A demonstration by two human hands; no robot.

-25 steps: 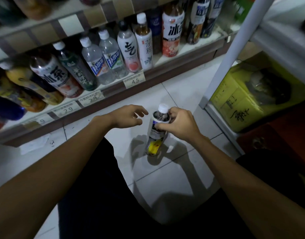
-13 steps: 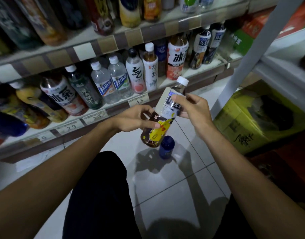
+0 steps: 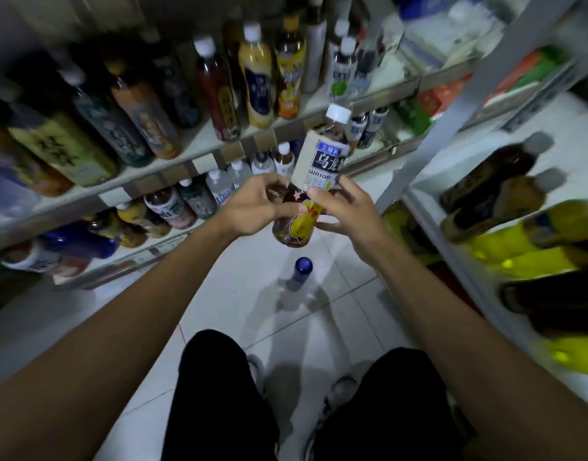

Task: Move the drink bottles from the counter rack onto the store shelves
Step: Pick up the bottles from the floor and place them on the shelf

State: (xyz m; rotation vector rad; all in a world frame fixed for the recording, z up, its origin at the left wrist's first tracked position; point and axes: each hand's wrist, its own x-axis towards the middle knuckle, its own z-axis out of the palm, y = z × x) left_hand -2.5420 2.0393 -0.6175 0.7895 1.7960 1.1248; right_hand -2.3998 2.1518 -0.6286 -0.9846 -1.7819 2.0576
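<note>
I hold a dark tea bottle (image 3: pixel 319 161) with a white cap and a pale label upright in front of the shelves. My left hand (image 3: pixel 252 207) grips its lower part from the left, and my right hand (image 3: pixel 346 207) grips it from the right. A blue-capped bottle (image 3: pixel 301 271) stands on the tiled floor just below. The store shelves (image 3: pixel 219 151) on the left hold several drink bottles in two rows. The white rack (image 3: pixel 429 207) on the right carries dark bottles lying down and yellow bottles.
A white upright post (image 3: pixel 452 118) of the rack rises right of the held bottle. A yellow box (image 3: pixel 395 221) sits under the rack. My legs and shoes (image 3: pixel 336 390) are at the bottom, on the white tiled floor.
The bottle came up from the floor and now stands upright at shelf height. My left hand joined the right on it. My view rose, and the upper shelf and the rack came into sight.
</note>
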